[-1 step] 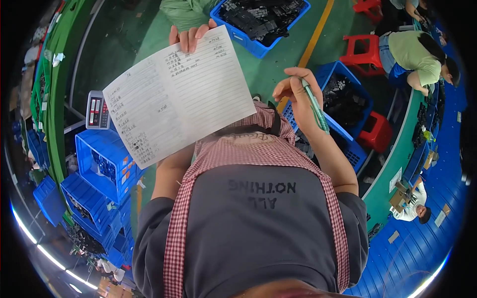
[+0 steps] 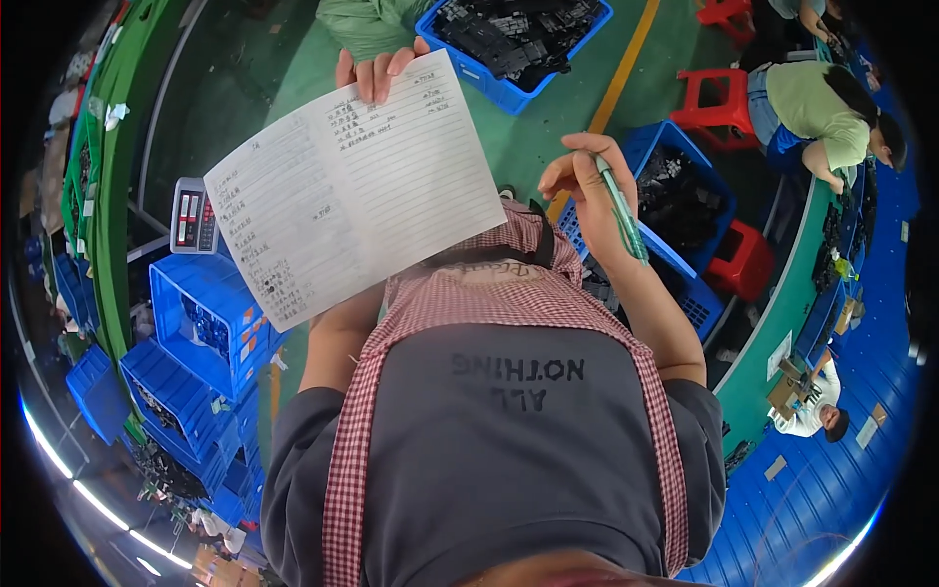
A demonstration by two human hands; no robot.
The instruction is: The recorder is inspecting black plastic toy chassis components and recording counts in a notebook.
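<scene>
Across the background, smooth green floor (image 2: 646,93) is spreading out, yellow stripe (image 2: 624,68) cutting through. Right side: green workbench (image 2: 804,279) is running along, co-worker in light green shirt (image 2: 817,103) leaning at it. Blue stacked crates (image 2: 240,357) are standing left; blue front crate (image 2: 504,96) is holding jagged black parts (image 2: 518,44); blue right crate (image 2: 641,147) is sitting behind the right hand (image 2: 592,186). Checked red-and-white cotton-looking apron (image 2: 509,308) is bunching below the pages. Red plastic stool (image 2: 714,98) is standing near the co-worker. Wrinkled green sack (image 2: 362,24) is slumping beyond the notebook; boxy scale (image 2: 195,220) is showing just left of it. Ruled white notebook (image 2: 411,186) is lying open and tilted before the torso, handwriting running down its left page, only topping the right; it's hiding the left palm. Left hand (image 2: 375,75) is gripping the top edge, fingers curling over. Right hand is holding a slim green pen (image 2: 618,210), fingers bending, pen staying off the paper.
</scene>
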